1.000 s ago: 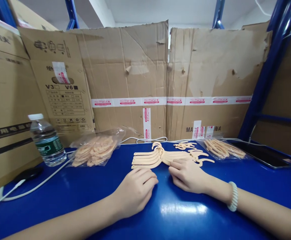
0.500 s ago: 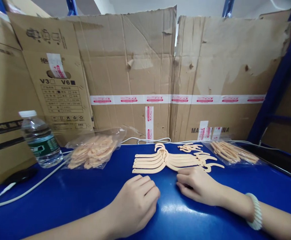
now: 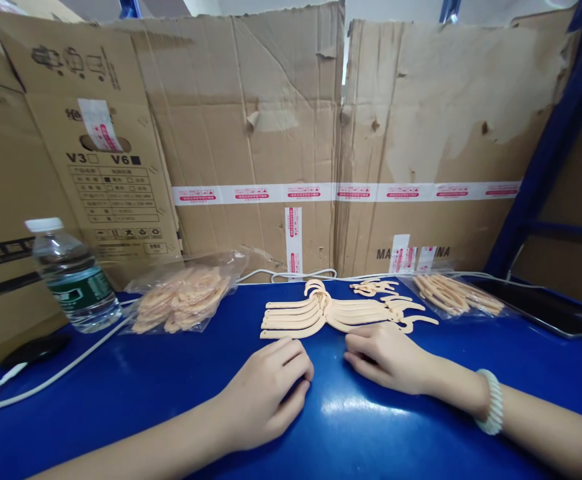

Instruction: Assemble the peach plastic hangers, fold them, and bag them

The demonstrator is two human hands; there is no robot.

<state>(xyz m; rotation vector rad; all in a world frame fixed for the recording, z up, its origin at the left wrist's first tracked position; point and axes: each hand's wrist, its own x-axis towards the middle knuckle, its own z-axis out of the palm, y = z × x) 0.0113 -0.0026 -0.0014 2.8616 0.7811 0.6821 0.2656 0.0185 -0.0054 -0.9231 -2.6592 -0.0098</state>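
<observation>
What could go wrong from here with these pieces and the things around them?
The right hand is close to the front of the overlapping pale pieces, so a slight nudge might knock them out of line. The white cable runs beside the bottle; snagging it could jostle the bottle.

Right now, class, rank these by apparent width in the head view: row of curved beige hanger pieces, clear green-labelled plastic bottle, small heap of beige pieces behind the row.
Widest: row of hanger pieces
Middle: bottle
Narrowest: small heap
</observation>
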